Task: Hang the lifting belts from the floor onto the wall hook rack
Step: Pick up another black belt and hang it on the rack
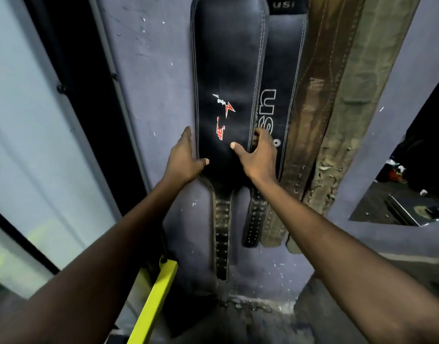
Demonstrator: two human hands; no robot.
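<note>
A black lifting belt with a red and white logo [228, 70] hangs down the purple wall [153, 70], its narrow holed end pointing at the floor. My left hand [186, 157] lies against its left edge with the thumb on its face. My right hand [259, 155] grips its right edge, fingers curled behind it and thumb in front. A second black belt with white "usi" lettering [280, 70] hangs just right of it, partly behind. Two brown leather belts [322, 95] hang further right. The hook rack is out of view above.
A yellow-green metal bar [156, 301] slants up at the lower left near the wall. A dark frame and pale panel [39, 120] fill the left side. A mirror [412, 182] on the right reflects the gym floor. Grey floor lies below the belts.
</note>
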